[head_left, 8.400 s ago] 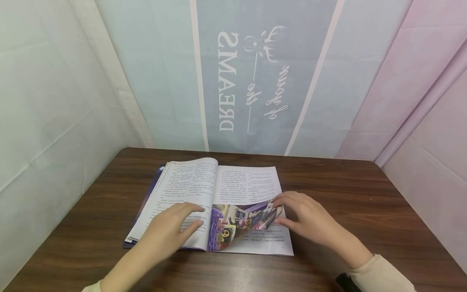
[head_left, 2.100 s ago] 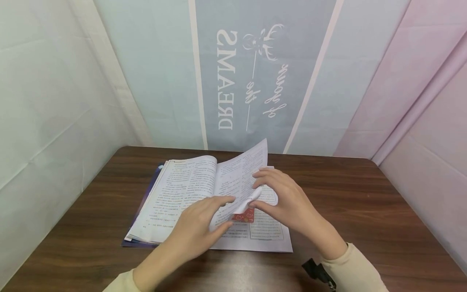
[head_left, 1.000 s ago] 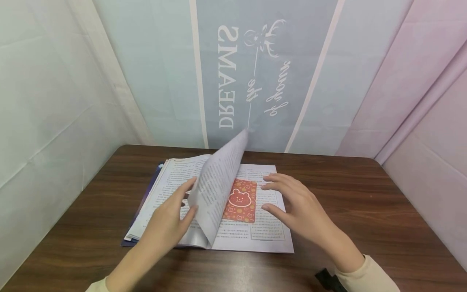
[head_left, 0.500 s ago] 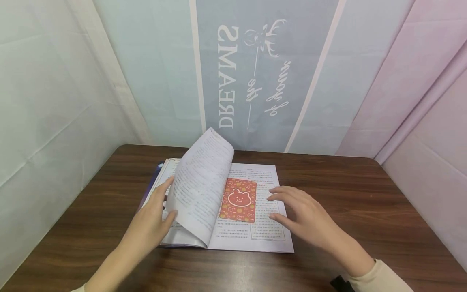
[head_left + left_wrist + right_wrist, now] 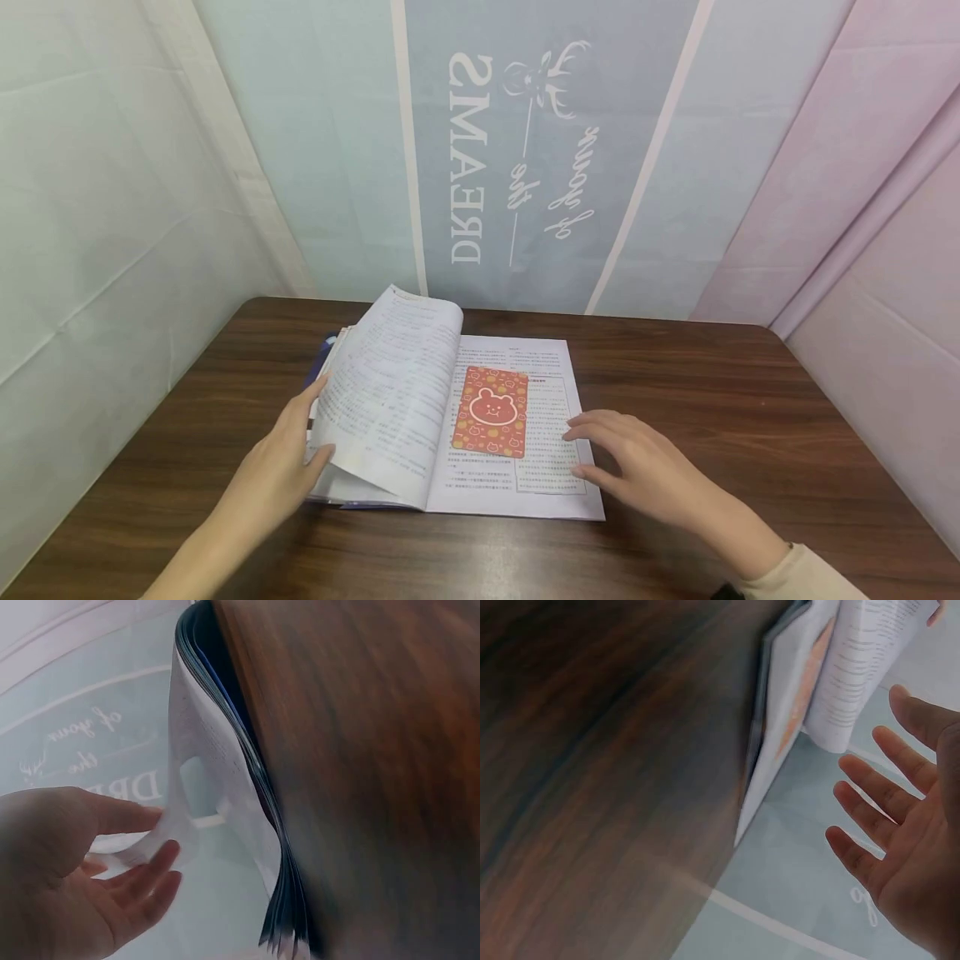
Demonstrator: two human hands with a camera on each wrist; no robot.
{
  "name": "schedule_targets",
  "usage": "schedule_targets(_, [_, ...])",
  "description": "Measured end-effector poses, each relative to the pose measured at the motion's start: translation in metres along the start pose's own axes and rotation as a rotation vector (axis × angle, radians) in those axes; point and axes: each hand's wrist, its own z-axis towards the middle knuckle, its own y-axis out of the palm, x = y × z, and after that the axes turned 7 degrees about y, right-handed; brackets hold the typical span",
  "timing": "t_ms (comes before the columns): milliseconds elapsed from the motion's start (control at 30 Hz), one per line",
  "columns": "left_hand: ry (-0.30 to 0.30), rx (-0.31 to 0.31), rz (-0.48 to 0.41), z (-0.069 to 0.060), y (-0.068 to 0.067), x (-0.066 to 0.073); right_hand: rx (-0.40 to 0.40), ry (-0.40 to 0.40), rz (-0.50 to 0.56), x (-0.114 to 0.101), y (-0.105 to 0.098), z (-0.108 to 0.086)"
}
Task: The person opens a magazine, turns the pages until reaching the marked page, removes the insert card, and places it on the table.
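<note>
An open magazine [image 5: 517, 496] lies on the table, its printed text covering both sides. On its right page rests a red card [image 5: 491, 413] with a white-outlined bear face. My left hand [image 5: 281, 462] pinches the outer edge of a lifted, curving page [image 5: 390, 392] between thumb and fingers; in the left wrist view that page [image 5: 206, 750] bows away from the stack. My right hand [image 5: 637, 462] hovers by the magazine's right edge, fingers spread and apart from the card. The right wrist view shows this hand [image 5: 900, 817] holding nothing.
The dark wooden table [image 5: 675, 367] extends around the magazine on all sides. A printed curtain [image 5: 540, 167] hangs behind its far edge, and pale cloth walls [image 5: 112, 208] stand at left and right. A dark blue cover [image 5: 322, 358] shows under the left pages.
My left hand has carried the page from right to left, uncovering the red card that lay beneath. My right hand has let go of the page and drawn back right.
</note>
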Motion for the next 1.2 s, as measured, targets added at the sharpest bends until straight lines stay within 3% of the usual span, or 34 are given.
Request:
schedule_targets(200, [-0.006,-0.083,0.045,-0.004,-0.002,-0.009,-0.096,0.033,0.012,0.004,0.003,-0.006])
schedule_targets(333, [0.010,-0.117,0.085,-0.006,-0.002,-0.015,-0.120,0.024,0.016,0.007,0.006,-0.009])
schedule_targets(567, [-0.016,-0.208,0.129,-0.010,0.001,-0.028,-0.158,0.023,0.022,0.011,0.009,-0.013])
schedule_targets(933, [-0.026,-0.240,0.220,-0.012,-0.001,-0.040,-0.177,-0.007,0.020,0.016,0.011,-0.017])
schedule_targets(1033, [0.001,-0.252,0.221,-0.012,-0.002,-0.044,-0.194,0.003,0.025,0.016,0.011,-0.016])
schedule_targets(1200, [0.097,-0.289,0.151,-0.011,-0.003,-0.055,-0.215,0.012,0.030,0.016,0.011,-0.016])
